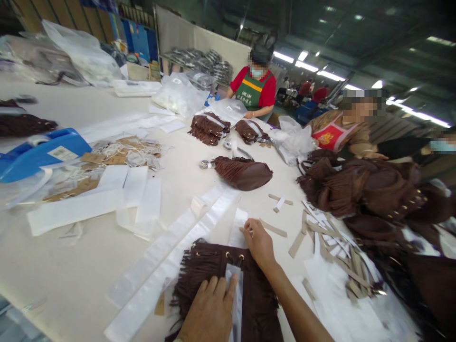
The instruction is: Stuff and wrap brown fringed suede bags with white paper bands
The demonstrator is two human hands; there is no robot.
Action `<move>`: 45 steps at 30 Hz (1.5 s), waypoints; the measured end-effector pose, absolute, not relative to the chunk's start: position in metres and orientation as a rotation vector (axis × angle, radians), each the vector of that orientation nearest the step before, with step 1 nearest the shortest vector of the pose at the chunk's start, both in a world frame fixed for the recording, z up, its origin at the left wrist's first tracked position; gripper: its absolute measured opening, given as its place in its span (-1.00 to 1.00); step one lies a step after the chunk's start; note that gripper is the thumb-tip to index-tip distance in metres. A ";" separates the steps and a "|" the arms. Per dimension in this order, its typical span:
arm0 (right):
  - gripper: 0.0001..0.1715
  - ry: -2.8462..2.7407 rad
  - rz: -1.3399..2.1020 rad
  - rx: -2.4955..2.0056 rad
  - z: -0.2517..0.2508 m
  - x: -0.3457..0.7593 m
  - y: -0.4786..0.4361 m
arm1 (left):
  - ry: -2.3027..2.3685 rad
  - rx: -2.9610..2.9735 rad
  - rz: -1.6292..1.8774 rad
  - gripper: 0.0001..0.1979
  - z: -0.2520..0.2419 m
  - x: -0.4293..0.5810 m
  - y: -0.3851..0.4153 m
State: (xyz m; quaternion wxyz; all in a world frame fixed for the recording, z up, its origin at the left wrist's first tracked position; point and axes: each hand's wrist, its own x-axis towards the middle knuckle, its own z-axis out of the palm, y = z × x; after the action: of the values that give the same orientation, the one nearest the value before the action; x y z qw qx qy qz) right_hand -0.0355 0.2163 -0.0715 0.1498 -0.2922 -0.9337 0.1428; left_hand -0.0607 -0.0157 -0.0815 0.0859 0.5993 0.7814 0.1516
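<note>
A dark brown fringed bag [260, 304] with gold eyelets along its top lies in front of me. My left hand [210, 308] rests on it, fingers stretched out. Its index finger presses on a translucent plastic strip [237, 313] laid down the bag's front. Beyond the bag's top edge, my right hand [259, 242] is closed in a pinch at the side of a short white strip [238, 223]. The bag's lower part runs out of view.
Long white plastic strips [171, 266] lie left of the bag, with a blue tape dispenser [46, 152] and tags [121, 152] beyond. Another fringed bag [245, 173] sits ahead. Brown bags [363, 190] are heaped at right near beige straps [335, 242]. Co-workers [261, 90] stand across the table.
</note>
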 end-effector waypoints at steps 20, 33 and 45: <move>-0.85 -2.842 0.168 -0.421 -0.052 -0.033 0.222 | 2.354 1.739 0.453 -0.36 -0.072 -0.058 -0.017; -0.96 -2.495 0.834 -0.699 -0.059 -0.032 0.205 | 2.347 1.726 0.434 -0.38 -0.072 -0.057 -0.016; 0.01 -1.881 1.705 -1.018 -0.063 -0.064 0.224 | 2.274 1.632 0.462 -0.40 -0.054 -0.059 -0.022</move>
State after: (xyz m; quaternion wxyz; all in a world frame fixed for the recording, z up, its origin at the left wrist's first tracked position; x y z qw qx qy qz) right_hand -0.0643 0.2237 -0.0630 0.2018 -0.3646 -0.6734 0.6106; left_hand -0.0591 -0.0217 -0.0540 0.1519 0.5685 0.7923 0.1611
